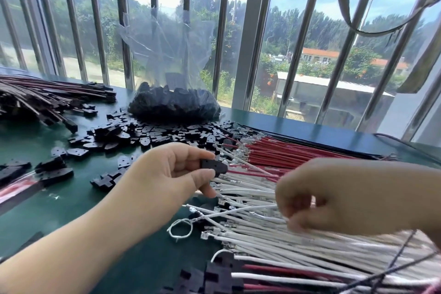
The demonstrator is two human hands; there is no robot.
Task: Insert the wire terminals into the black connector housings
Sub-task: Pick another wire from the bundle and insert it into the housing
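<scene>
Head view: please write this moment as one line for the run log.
left hand: pinches black connector housing | right hand: picking white wire from pile | insertion: not yet

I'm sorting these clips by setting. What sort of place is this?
Probably a small wire-harness assembly bench by a barred window. Bulk piles show it: loose black connector housings, white wires and red wires with terminals, and finished harnesses on a green table.
</scene>
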